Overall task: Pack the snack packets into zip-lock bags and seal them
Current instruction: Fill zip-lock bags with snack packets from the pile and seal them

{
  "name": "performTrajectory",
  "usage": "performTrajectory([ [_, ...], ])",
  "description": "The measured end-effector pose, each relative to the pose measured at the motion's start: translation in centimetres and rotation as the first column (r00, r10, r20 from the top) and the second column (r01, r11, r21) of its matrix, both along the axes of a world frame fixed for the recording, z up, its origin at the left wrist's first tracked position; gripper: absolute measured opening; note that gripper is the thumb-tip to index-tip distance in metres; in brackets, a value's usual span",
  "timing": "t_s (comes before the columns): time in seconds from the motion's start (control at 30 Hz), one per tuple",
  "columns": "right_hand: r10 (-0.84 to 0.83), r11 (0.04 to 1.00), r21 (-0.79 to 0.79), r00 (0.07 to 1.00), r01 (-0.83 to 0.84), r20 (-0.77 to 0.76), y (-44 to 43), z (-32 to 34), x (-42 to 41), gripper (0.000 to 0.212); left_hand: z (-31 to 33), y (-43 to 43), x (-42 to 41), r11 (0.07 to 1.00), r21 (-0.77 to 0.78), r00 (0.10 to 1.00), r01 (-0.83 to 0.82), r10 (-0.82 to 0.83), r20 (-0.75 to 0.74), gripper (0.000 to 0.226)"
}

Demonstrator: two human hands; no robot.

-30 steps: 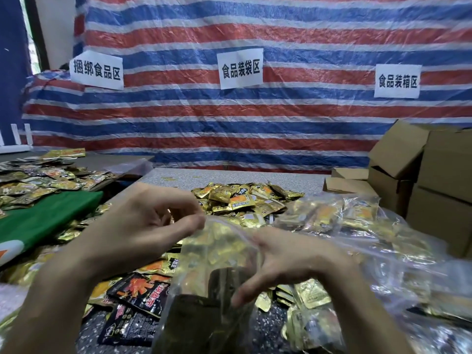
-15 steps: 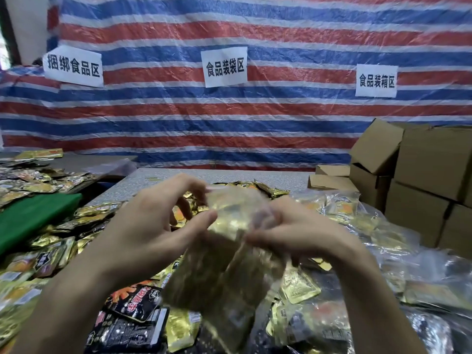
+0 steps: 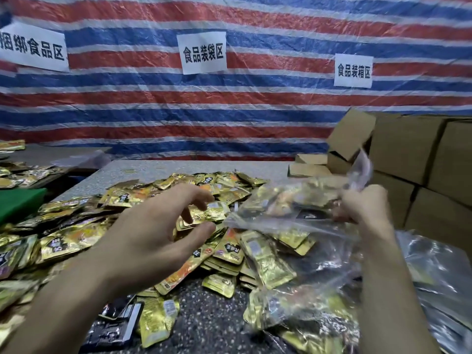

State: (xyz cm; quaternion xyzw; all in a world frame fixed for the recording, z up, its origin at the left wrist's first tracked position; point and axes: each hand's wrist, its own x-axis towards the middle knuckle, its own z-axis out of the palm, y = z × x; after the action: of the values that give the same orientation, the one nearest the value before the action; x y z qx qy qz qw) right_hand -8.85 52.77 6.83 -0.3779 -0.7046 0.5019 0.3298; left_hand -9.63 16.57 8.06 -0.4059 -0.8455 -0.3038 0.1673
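Right hand (image 3: 362, 209) is clenched round one end of a filled zip-lock bag (image 3: 286, 204). The bag is held clear above the right edge of the heap of gold snack packets (image 3: 71, 238), lying roughly level, with its free end pointing back over the heap. Gold and dark packets show through the clear plastic. Zip strip closed or not: cannot tell, blurred.

Left hand (image 3: 163, 226) grasps nothing. Its fingers are loosely curved and spread, thumb apart. It hovers over the middle of the heap, just beside the bag's free end.

The heap spreads across a speckled table (image 3: 153, 169).
- Near edge of the heap: a few black packets (image 3: 115, 320).
- Right of the heap, near side: more filled clear bags (image 3: 439, 277).
- Right of the heap, farther back: stacked brown cardboard boxes (image 3: 413, 154).
- Behind the heap: a red, white and blue striped tarp (image 3: 255, 111) bearing three white paper signs (image 3: 203, 52).
- Left of the heap: a green slab (image 3: 18, 203).
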Motion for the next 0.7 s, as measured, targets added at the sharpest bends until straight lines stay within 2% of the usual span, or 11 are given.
performTrajectory([
  [0.1, 0.078, 0.995, -0.070, 0.985, -0.068, 0.154, 0.5, -0.3, 1.3, 0.021, -0.2, 0.4, 0.2, 1.000, 0.010, 1.000, -0.007, 0.007, -0.002, 0.046],
  [0.17, 0.060, 0.998, -0.005, 0.980, -0.060, 0.191, 0.0, 0.6, 2.0, 0.033, -0.4, 0.7, 0.3, 1.000, -0.001, 1.000, -0.024, 0.024, -0.016, 0.040],
  [0.27, 0.032, 0.983, 0.167, 0.962, -0.080, 0.270, -2.0, 2.9, 3.2, 0.058, -0.5, 0.9, 0.7, 0.999, -0.008, 0.999, -0.043, 0.043, -0.032, 0.045],
  [0.33, 0.086, 0.961, 0.233, 0.959, -0.151, 0.269, -3.8, 4.1, 3.8, 0.061, -0.5, 1.2, 1.0, 0.998, -0.005, 0.998, -0.056, 0.056, -0.040, 0.043],
  [0.43, 0.223, 0.908, 0.311, 0.951, -0.282, 0.212, -7.5, 5.3, 3.7, 0.051, -0.3, 1.6, 1.4, 0.996, 0.028, 0.995, -0.083, 0.085, -0.061, 0.043],
  [0.53, 0.359, 0.842, 0.371, 0.920, -0.393, 0.159, -11.1, 5.6, 3.1, 0.056, 0.1, 1.7, 1.9, 0.990, 0.078, 0.988, -0.117, 0.124, -0.088, 0.042],
  [0.63, 0.607, 0.701, 0.365, 0.782, -0.612, 0.145, -13.9, 5.6, 3.0, 0.035, 0.6, 1.4, 2.5, 0.979, 0.148, 0.986, -0.139, 0.151, -0.074, 0.037],
  [0.7, 0.757, 0.471, 0.436, 0.606, -0.767, 0.247, -14.7, 5.6, 3.3, 0.037, 0.3, 0.7, 2.9, 0.971, 0.178, 0.984, -0.162, 0.172, -0.042, 0.032],
])
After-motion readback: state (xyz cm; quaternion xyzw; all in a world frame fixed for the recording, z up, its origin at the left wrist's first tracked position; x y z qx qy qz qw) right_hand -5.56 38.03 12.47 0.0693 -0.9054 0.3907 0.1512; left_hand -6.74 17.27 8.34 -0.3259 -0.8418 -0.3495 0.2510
